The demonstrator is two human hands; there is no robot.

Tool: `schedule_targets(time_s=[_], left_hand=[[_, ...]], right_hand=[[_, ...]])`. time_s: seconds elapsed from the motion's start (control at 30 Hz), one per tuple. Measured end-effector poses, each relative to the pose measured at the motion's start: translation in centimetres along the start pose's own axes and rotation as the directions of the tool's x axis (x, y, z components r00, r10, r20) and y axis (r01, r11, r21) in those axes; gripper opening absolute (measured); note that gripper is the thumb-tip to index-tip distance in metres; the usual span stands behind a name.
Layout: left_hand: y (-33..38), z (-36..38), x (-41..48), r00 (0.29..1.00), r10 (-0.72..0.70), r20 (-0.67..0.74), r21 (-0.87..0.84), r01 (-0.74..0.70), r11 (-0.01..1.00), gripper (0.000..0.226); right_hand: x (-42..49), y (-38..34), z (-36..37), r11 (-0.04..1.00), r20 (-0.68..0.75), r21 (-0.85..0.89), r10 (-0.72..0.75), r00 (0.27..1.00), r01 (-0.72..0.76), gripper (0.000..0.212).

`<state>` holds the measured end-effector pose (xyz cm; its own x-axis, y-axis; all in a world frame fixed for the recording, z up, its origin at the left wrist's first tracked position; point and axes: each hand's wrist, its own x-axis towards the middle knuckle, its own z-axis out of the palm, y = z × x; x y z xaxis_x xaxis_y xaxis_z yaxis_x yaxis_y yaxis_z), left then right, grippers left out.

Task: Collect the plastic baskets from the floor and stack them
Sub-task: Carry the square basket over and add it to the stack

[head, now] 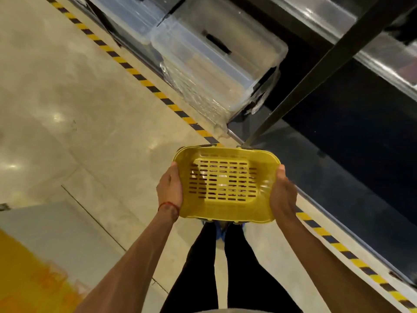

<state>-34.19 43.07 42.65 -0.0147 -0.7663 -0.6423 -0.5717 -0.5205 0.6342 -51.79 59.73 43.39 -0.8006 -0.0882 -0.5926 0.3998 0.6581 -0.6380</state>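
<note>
A yellow plastic basket (225, 184) with a slotted bottom is held in front of me, above my legs and off the floor. My left hand (169, 188) grips its left rim, thumb on top, fingers hidden underneath. At the opposite rim my right hand (282, 193) holds it the same way. The basket is empty and tilts slightly toward me. No other basket shows in this view.
A dark metal shelf rack (320, 71) stands to the right, with clear plastic storage bins (216, 48) on its lowest level. Yellow-and-black hazard tape (140, 77) runs along the floor beside the rack. Beige tiled floor (67, 109) spreads to the left; a yellow patch (29, 274) lies at bottom left.
</note>
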Motion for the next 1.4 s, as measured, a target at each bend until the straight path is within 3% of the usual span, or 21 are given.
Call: schedule_targets(time_s=[0.07, 0.17, 0.27, 0.43, 0.57, 0.7, 0.93, 1.07, 1.2, 1.27, 1.4], left_hand=[[-0.4, 0.8, 1.0, 1.000, -0.003, 0.003, 0.014, 0.003, 1.000, 0.051], [-1.8, 1.8, 2.7, 1.000, -0.002, -0.004, 0.047, 0.002, 0.999, 0.058], [-3.3, 2.7, 4.0, 1.000, 0.014, -0.005, 0.080, -0.014, 0.997, 0.060], [-5.6, 4.3, 6.1, 0.999, 0.036, -0.022, 0.120, -0.033, 0.992, 0.061], [-7.2, 5.3, 7.2, 0.998, 0.029, -0.054, 0.113, -0.023, 0.993, 0.060], [-8.3, 5.8, 7.9, 0.998, -0.018, -0.059, 0.110, 0.024, 0.994, 0.062], [-7.5, 5.1, 8.3, 0.994, -0.098, 0.038, 0.209, 0.088, 0.974, 0.064], [-7.5, 4.4, 5.3, 0.997, -0.074, 0.034, 0.234, 0.064, 0.970, 0.059], [-7.4, 3.3, 1.2, 0.996, 0.089, -0.014, 0.333, -0.079, 0.939, 0.056], [-7.2, 2.3, -1.0, 0.983, 0.182, -0.024, 0.404, -0.157, 0.901, 0.050], [-6.3, 0.1, -4.2, 0.929, 0.346, 0.128, 0.568, -0.355, 0.743, 0.048]], right_hand=[[0.8, 0.7, 0.6, 1.000, 0.028, 0.009, 0.017, 0.999, -0.017, 0.080], [2.2, 2.3, 1.5, 0.997, 0.048, 0.007, 0.082, 0.995, -0.083, 0.045], [3.2, 3.3, 2.1, 0.997, 0.066, -0.045, 0.064, 0.996, -0.061, 0.034], [4.8, 5.8, 3.6, 0.996, 0.129, -0.012, 0.084, 0.988, -0.083, 0.054], [6.4, 7.8, 4.9, 0.995, 0.114, 0.007, 0.098, 0.989, -0.100, 0.046], [7.7, 9.2, 5.6, 0.991, 0.112, -0.050, 0.131, 0.985, -0.126, 0.062], [7.8, 8.5, 4.9, 0.985, 0.178, -0.131, 0.133, 0.975, -0.111, 0.062], [5.2, 7.9, 3.6, 0.967, 0.160, -0.255, 0.029, 0.987, 0.013, 0.047], [1.4, 7.3, 1.3, 0.894, 0.190, -0.379, -0.177, 0.966, 0.238, 0.031], [-0.5, 6.9, 0.1, 0.847, 0.240, -0.404, -0.265, 0.934, 0.344, 0.029], [-3.3, 5.9, -2.0, 0.743, 0.294, -0.472, -0.374, 0.880, 0.474, 0.026]])
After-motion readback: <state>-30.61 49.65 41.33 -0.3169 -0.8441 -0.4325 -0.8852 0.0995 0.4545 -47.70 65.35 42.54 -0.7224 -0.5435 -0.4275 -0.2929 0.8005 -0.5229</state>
